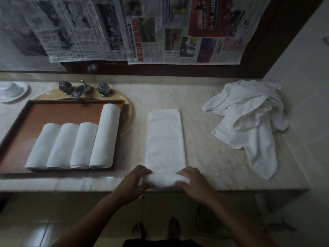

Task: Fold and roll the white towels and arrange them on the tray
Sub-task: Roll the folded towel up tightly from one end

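Note:
A white towel [165,138] lies folded into a long strip on the marble counter, its near end rolled up at the counter's front edge. My left hand [137,180] grips the left end of that roll and my right hand [194,180] curls over its right end. To the left, a brown wooden tray [53,113] holds several rolled white towels [74,145] side by side, the rightmost one longer. A loose heap of unfolded white towels [249,122] sits at the counter's right end.
Behind the tray is a yellowish sink [128,107] with metal taps [80,88]. A white dish [12,91] stands at the far left. Newspapers [142,29] hang on the back wall. A tiled wall [302,86] closes the right side.

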Tool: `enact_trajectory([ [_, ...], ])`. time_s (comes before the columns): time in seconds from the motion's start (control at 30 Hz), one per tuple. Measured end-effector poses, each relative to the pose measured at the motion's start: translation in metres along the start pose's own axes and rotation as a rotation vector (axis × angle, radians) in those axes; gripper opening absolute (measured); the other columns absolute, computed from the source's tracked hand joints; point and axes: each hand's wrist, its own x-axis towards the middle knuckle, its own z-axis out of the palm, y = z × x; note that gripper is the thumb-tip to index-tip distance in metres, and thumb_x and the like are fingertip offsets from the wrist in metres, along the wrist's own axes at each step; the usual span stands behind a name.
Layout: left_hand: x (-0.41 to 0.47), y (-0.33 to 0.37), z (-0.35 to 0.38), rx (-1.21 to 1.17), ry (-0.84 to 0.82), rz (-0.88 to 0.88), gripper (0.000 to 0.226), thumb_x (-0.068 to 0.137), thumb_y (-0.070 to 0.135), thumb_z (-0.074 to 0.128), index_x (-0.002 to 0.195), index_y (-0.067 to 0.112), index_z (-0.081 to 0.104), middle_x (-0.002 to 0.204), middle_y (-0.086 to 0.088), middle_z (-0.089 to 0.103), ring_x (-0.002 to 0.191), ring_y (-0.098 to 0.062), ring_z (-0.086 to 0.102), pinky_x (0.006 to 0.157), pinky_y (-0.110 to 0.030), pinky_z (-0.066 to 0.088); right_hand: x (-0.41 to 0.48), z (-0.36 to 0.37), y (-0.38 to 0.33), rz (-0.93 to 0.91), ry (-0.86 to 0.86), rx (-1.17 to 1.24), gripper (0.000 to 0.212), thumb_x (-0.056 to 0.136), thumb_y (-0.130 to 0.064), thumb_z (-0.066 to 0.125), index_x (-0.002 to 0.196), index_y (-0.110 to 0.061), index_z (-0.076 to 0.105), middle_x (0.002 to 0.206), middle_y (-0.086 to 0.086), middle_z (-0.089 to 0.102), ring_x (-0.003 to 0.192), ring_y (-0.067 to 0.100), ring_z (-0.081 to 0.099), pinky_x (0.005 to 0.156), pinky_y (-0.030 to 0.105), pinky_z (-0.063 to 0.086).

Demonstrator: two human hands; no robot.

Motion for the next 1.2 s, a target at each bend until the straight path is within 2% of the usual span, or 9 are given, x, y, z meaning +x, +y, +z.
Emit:
enact_trajectory([
  [0.17,0.013,0.004,-0.011,-0.040,-0.031,-0.107,0.068,0.077,0.073,0.057,0.125,0.026,0.070,0.114,0.012,0.061,0.101,-0.005,0.061,0.087,-0.022,0.048,0.000,0.005,-0.016,-0.005,0.158,-0.200,0.042,0.103,-0.047,0.048,0.139,-0.028,0.059,0.139,-0.005,0.054,0.126,0.019,0.047,0.106,0.040,0.040],
  [0.3,0.027,0.011,-0.021,-0.004,-0.113,-0.187,0.051,0.091,0.052,0.070,0.131,0.020,0.068,0.117,0.004,0.063,0.101,-0.012,0.061,0.086,-0.024,0.044,-0.013,0.027,-0.029,-0.204,0.376,-0.351,0.041,0.097,-0.031,0.056,0.137,-0.023,0.061,0.136,0.003,0.061,0.124,0.027,0.055,0.106,0.047,0.045],
  [0.4,0.029,0.019,-0.022,0.053,-0.101,-0.232,0.058,0.090,0.057,0.064,0.134,0.020,0.065,0.121,0.001,0.063,0.108,-0.017,0.061,0.089,-0.029,0.045,-0.013,0.047,-0.028,-0.185,0.271,-0.434,0.064,0.093,-0.025,0.060,0.153,-0.021,0.041,0.157,0.008,0.044,0.145,0.033,0.039,0.120,0.056,0.028],
  [0.5,0.024,0.036,-0.006,0.329,0.126,-0.115,0.051,0.101,0.043,0.056,0.146,0.019,0.053,0.142,-0.002,0.056,0.127,-0.022,0.054,0.104,-0.040,0.043,-0.003,0.048,-0.023,-0.127,0.193,-0.478,0.095,0.086,-0.015,0.066,0.164,-0.022,0.012,0.170,0.011,0.015,0.157,0.037,0.009,0.125,0.057,0.008],
  [0.6,0.018,0.054,0.022,0.520,0.141,0.017,0.060,0.098,0.030,0.057,0.154,0.015,0.042,0.155,-0.005,0.047,0.142,-0.025,0.044,0.117,-0.045,0.034,0.013,0.042,-0.020,-0.152,0.192,-0.487,0.099,0.083,-0.011,0.064,0.164,-0.020,0.008,0.171,0.012,0.012,0.158,0.036,0.004,0.126,0.056,0.002],
  [0.77,0.030,0.032,0.040,0.692,-0.012,-0.022,0.097,0.077,0.021,0.078,0.160,0.012,0.029,0.164,-0.011,0.036,0.152,-0.032,0.033,0.118,-0.054,0.032,0.032,0.019,-0.023,-0.164,0.068,-0.538,0.085,0.090,-0.043,0.044,0.164,-0.017,0.012,0.169,0.012,0.019,0.156,0.034,0.014,0.126,0.054,0.005],
  [0.9,0.037,0.030,0.029,0.719,-0.072,-0.065,0.098,0.065,0.017,0.084,0.153,0.010,0.040,0.150,-0.009,0.049,0.137,-0.031,0.048,0.109,-0.053,0.044,0.033,0.003,-0.028,-0.187,0.015,-0.544,0.088,0.087,-0.027,0.060,0.162,-0.018,0.015,0.160,0.008,0.032,0.145,0.030,0.032,0.125,0.049,0.017],
  [1.07,0.013,0.029,0.030,0.733,-0.046,0.002,0.096,0.046,0.027,0.094,0.134,0.013,0.058,0.123,-0.003,0.066,0.105,-0.023,0.066,0.089,-0.046,0.057,0.005,-0.002,-0.036,-0.166,-0.037,-0.430,0.076,0.091,-0.023,0.065,0.156,-0.016,0.026,0.153,0.009,0.043,0.136,0.029,0.043,0.116,0.040,0.033],
  [1.2,-0.014,0.028,0.037,0.666,-0.061,0.077,0.094,0.045,0.025,0.089,0.130,0.017,0.052,0.121,-0.002,0.066,0.103,-0.021,0.068,0.085,-0.044,0.060,-0.016,0.005,-0.030,-0.181,-0.068,-0.351,0.056,0.091,-0.030,0.066,0.140,-0.023,0.040,0.136,0.003,0.053,0.122,0.023,0.051,0.104,0.036,0.043],
])
